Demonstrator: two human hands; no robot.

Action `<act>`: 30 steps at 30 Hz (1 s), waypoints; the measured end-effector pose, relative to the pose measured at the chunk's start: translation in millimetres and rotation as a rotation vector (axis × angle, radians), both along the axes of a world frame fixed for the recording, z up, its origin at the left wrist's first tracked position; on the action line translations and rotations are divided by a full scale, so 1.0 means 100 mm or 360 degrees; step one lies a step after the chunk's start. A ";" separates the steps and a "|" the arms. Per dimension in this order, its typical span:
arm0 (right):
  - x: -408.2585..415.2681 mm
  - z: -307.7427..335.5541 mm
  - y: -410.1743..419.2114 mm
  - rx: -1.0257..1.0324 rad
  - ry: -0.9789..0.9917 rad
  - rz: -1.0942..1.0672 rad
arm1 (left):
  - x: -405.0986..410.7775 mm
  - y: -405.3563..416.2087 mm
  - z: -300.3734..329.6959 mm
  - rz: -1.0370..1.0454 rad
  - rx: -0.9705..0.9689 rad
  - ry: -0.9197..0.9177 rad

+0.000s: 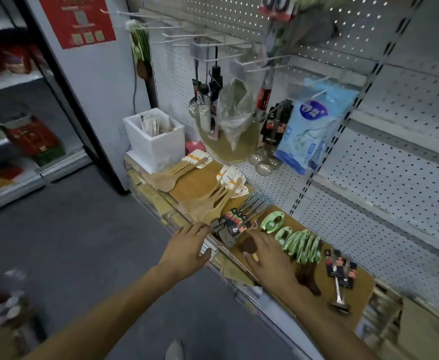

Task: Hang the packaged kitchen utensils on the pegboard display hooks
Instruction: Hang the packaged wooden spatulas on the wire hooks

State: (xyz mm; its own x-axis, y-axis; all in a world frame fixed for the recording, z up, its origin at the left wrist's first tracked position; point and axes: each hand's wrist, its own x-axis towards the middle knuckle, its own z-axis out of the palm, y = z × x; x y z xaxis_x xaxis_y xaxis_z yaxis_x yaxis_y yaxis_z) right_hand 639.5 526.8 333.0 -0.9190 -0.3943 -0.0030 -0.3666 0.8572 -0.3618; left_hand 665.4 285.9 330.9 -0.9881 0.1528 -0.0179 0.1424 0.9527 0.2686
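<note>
Both hands reach over the front edge of the wooden surface [195, 183] toward a bundle of carded metal utensils [235, 224] with black and red cards, which lies flat among the other stock; the left hand [187, 248] has its fingers stretched out and just touching the near end of the bundle, gripping nothing; the right hand [265, 253] lies spread and flat beside the bundle, its fingers straight, holding nothing either. The risks from here are mostly of crowding; the bundle sits touching a fan of wooden spatulas [208, 203] on one side and close to a row of green packaged tools [301, 245] on the other, so lifting it carelessly could drag a neighbour off the edge onto the floor [70, 242]; the cards look stacked loosely, and a grip on only the top one may let the rest slide apart or drop. The hanging itself seems the harder part; the free hooks [176, 36] stand high on the pegboard [369, 178] and are thin, so the card's hole could miss the tip and tear; the hooks lower down already carry ladles [200, 100], a plastic bag [235, 110] and a blue packet [309, 126], which a raised arm could knock loose; the view is blurred, so the card holes cannot be made out.
</note>
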 end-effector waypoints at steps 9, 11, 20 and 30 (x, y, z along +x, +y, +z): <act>-0.44 -0.10 -0.69 0.0057 -0.0094 -0.0156 | -0.73 -0.68 -0.20 -0.0175 -0.0020 -0.0106; -0.63 -0.18 -0.76 0.0047 -0.0123 -0.0163 | -0.94 -0.75 -0.29 -0.0183 -0.0028 -0.0129; -1.74 -0.94 -1.04 0.0029 -0.0227 -0.0188 | -1.97 -0.89 -1.00 -0.0090 -0.0062 -0.0193; -2.90 -2.29 -1.48 -0.0149 -0.0470 -0.0500 | -3.31 -0.96 -2.17 -0.0114 -0.0158 -0.0318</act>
State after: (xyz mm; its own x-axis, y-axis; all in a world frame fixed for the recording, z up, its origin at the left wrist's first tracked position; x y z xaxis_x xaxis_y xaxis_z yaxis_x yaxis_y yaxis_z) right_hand 350.0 379.2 103.6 -0.9594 -0.1070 -0.2609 0.0373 0.8690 -0.4935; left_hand 334.8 190.0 113.6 -0.9501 0.2101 -0.2304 0.1641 0.9652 0.2036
